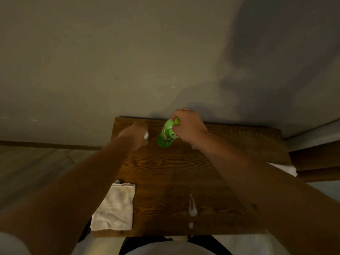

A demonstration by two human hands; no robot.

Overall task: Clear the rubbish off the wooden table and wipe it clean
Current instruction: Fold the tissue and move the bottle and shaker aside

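A dark wooden table (165, 166) stands against the wall. My right hand (187, 124) grips a green plastic bottle (166, 135) near its cap, at the table's far edge. My left hand (132, 134) is closed around a clear cup or bottle with something white at it (145, 137), blurred and mostly hidden. A folded white cloth (116, 207) lies on the near left corner of the table. A streak of white spilled liquid (192, 207) sits near the front edge, with a smaller drop (191, 225) below it.
A plain wall (128, 61) rises right behind the table. Wooden floor (36, 162) lies to the left. At the right, a white folded towel (287, 169) rests on a lower wooden ledge (316, 162).
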